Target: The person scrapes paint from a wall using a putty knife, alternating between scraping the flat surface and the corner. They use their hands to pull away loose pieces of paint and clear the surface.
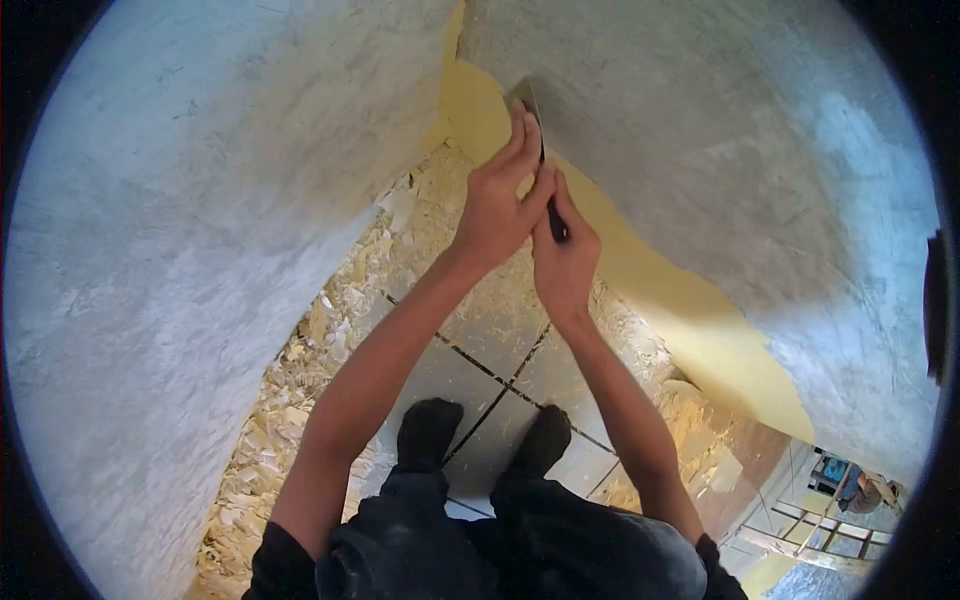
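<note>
A paint scraper point(557, 226) with a black handle and a thin metal blade lies tilted against the right-hand wall near the corner. My right hand point(568, 262) is closed around its handle. Further up, my left hand point(495, 205) grips the same tool, its straight fingers pressed on the blade and its thumb close to my right hand. The blade's edge meets the border between a strip of yellow paint point(720, 335) and the bare grey wall point(690, 150). My own fingers hide part of the blade and handle.
Peeled paint flakes point(265, 430) are heaped along the left wall point(190, 210) and scattered over the tiled floor point(470, 400). My feet stand on the tiles between the walls. A wooden ladder point(815, 535) and another person point(862, 492) appear at the far lower right.
</note>
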The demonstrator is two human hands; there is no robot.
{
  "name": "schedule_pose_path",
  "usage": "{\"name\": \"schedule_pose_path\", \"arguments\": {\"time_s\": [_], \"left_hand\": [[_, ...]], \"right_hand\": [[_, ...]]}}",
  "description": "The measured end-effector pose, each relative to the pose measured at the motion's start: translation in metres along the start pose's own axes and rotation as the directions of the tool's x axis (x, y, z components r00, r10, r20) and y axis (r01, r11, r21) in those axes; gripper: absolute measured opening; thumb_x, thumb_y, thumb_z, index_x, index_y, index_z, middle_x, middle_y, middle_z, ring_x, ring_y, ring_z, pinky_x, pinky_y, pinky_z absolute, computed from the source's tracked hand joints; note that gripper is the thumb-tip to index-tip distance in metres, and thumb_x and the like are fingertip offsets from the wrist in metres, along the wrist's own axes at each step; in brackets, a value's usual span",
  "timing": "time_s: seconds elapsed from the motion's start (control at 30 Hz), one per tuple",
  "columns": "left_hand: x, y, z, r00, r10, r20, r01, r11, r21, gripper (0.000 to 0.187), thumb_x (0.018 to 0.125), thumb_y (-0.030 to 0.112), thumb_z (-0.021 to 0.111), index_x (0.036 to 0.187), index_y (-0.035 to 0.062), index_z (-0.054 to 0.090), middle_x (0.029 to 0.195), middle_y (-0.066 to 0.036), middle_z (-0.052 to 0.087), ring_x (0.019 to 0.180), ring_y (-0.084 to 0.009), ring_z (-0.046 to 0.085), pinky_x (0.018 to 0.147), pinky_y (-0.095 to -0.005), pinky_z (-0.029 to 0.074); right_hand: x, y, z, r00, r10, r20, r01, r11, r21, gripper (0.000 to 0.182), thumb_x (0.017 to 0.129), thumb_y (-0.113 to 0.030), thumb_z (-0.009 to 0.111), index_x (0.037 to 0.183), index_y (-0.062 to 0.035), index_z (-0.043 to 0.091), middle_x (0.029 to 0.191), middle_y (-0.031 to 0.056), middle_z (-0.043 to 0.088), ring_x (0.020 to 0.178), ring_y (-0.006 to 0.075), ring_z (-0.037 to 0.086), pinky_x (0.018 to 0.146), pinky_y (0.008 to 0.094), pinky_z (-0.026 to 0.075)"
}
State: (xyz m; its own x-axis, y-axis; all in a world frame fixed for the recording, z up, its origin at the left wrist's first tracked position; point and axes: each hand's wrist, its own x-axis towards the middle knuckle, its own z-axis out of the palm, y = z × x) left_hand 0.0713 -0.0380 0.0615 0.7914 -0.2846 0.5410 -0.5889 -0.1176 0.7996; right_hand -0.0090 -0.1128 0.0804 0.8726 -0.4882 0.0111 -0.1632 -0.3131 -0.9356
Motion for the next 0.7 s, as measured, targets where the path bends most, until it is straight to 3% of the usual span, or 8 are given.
{"name": "schedule_pose_path", "arguments": {"time_s": [0.17,0.3,0.37,0.4,0.5,0.6,0.67,0.7], "left_hand": [[-0.003,0.008,0.003,0.999,0.022,0.029,-0.023,1.0,0.018,0.055,0.09,0.005,0.059,0.139,-0.0083,0.038,0.145,-0.032,0.034,0.133,-0.0375,0.04,0.103,-0.0378,0.042],[-0.001,-0.004,-0.004,1.0,0.028,-0.013,-0.027,1.0,0.011,0.054,0.089,0.004,0.058,0.138,-0.0082,0.04,0.145,-0.031,0.033,0.133,-0.038,0.039,0.103,-0.0379,0.042],[-0.01,0.01,-0.008,1.0,-0.009,0.027,0.009,1.0,-0.008,0.053,0.089,0.004,0.058,0.137,-0.0081,0.041,0.145,-0.031,0.035,0.133,-0.0374,0.04,0.103,-0.0378,0.042],[-0.004,0.008,-0.006,1.0,-0.004,0.02,0.004,1.0,-0.004,0.053,0.089,0.004,0.058,0.137,-0.0081,0.041,0.145,-0.031,0.035,0.133,-0.0374,0.04,0.103,-0.0378,0.042],[0.005,-0.003,-0.004,0.997,-0.07,0.015,0.07,0.997,-0.013,0.053,0.089,0.004,0.058,0.138,-0.008,0.041,0.144,-0.029,0.037,0.133,-0.036,0.04,0.104,-0.0374,0.041],[0.02,-0.012,-0.019,0.991,-0.124,-0.047,0.123,0.992,-0.035,0.054,0.09,0.005,0.058,0.139,-0.008,0.039,0.144,-0.029,0.037,0.135,-0.035,0.039,0.106,-0.0372,0.039],[0.0,0.003,-0.022,0.995,-0.101,-0.018,0.099,0.99,-0.099,0.053,0.089,0.005,0.059,0.137,-0.0088,0.041,0.144,-0.031,0.036,0.135,-0.035,0.039,0.106,-0.0363,0.038],[-0.004,0.009,-0.018,0.995,-0.094,-0.023,0.091,0.991,-0.096,0.053,0.089,0.005,0.059,0.137,-0.0088,0.041,0.144,-0.031,0.036,0.135,-0.035,0.039,0.106,-0.0363,0.038]], "right_hand": [[-0.002,0.019,0.002,0.985,-0.147,-0.094,0.149,0.989,0.016,0.042,0.092,-0.008,0.06,0.133,-0.0006,0.054,0.127,0.0168,0.061,0.114,0.0163,0.059,0.098,0.0306,0.044],[0.002,0.009,0.008,0.999,0.03,0.017,-0.031,0.997,0.067,0.042,0.092,-0.008,0.06,0.133,-0.0003,0.054,0.125,0.0153,0.063,0.113,0.0161,0.059,0.098,0.0305,0.044],[-0.012,0.016,0.011,0.973,-0.207,-0.101,0.207,0.978,-0.012,0.042,0.092,-0.008,0.059,0.133,-0.0011,0.054,0.119,0.016,0.066,0.106,0.0143,0.061,0.094,0.0305,0.047],[-0.006,0.013,0.012,0.971,-0.216,-0.098,0.216,0.976,-0.01,0.042,0.092,-0.008,0.059,0.133,-0.0011,0.054,0.119,0.016,0.066,0.106,0.0143,0.061,0.094,0.0305,0.047],[0.009,0.003,0.013,0.995,-0.07,-0.066,0.073,0.996,0.044,0.043,0.091,-0.006,0.06,0.133,-0.0009,0.054,0.117,0.0163,0.067,0.103,0.0135,0.061,0.091,0.0302,0.048],[0.023,-0.009,0.025,0.998,-0.033,0.053,0.037,0.996,-0.082,0.043,0.091,-0.005,0.059,0.133,-0.0004,0.053,0.12,0.0158,0.065,0.105,0.0133,0.061,0.092,0.0294,0.048],[0.0,0.008,0.021,0.966,-0.258,-0.03,0.252,0.959,-0.131,0.044,0.09,-0.004,0.059,0.134,-0.0004,0.053,0.121,0.0161,0.065,0.105,0.0135,0.061,0.09,0.028,0.048],[-0.007,0.008,0.016,0.963,-0.266,-0.03,0.26,0.957,-0.128,0.044,0.09,-0.004,0.059,0.134,-0.0004,0.053,0.121,0.0161,0.065,0.105,0.0135,0.061,0.09,0.028,0.048]]}}
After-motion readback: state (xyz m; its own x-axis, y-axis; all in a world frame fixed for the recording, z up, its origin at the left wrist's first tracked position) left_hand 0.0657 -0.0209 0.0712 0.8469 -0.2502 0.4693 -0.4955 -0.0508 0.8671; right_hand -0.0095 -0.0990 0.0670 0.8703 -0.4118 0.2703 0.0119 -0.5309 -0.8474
